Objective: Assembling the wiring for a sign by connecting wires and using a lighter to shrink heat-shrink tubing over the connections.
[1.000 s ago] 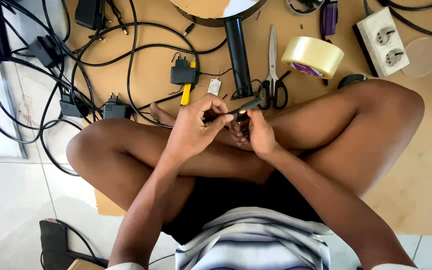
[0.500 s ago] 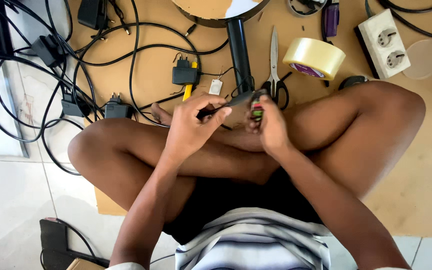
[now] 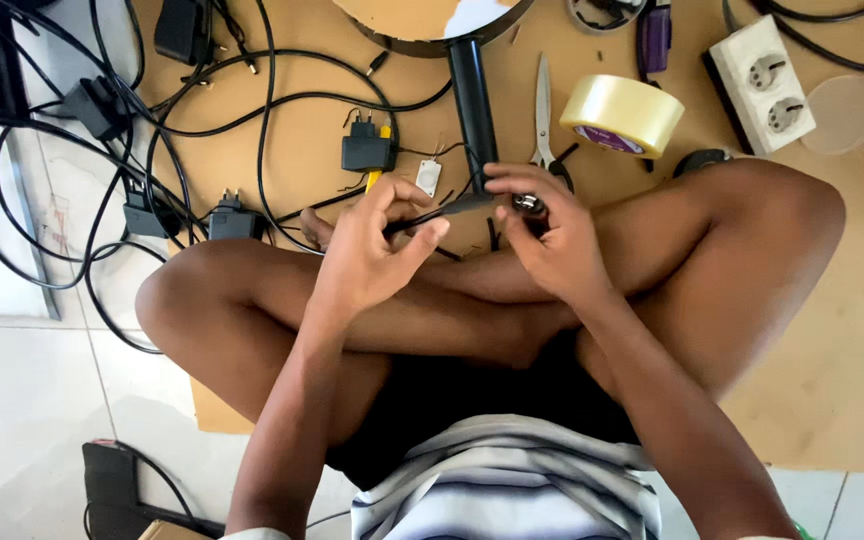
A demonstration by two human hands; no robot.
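Hands meet above the crossed legs of a person seated on a brown board (image 3: 852, 400) laid over pale floor tiles. The left hand (image 3: 377, 255) is curled around a slim black tool (image 3: 442, 210), thumb and forefinger pinching its handle so that the shaft runs up and to the right toward the other hand. The right hand (image 3: 552, 240) is closed in a narrow pinch on a small shiny metal part (image 3: 527, 204), held at the fingertips just where the tool's tip arrives; whether tip and part actually touch cannot be told. Just beyond the hands a black post (image 3: 474, 100) rises to a round stand at the top edge. To its right lie scissors (image 3: 544, 110), then a roll of clear packing tape (image 3: 620, 115), and farther right a white double socket block (image 3: 760, 85). Left of the post sits a small black adapter (image 3: 367, 152), and beyond it a tangle of black cables (image 3: 152, 150) with plug-in chargers spreads toward the tiles.
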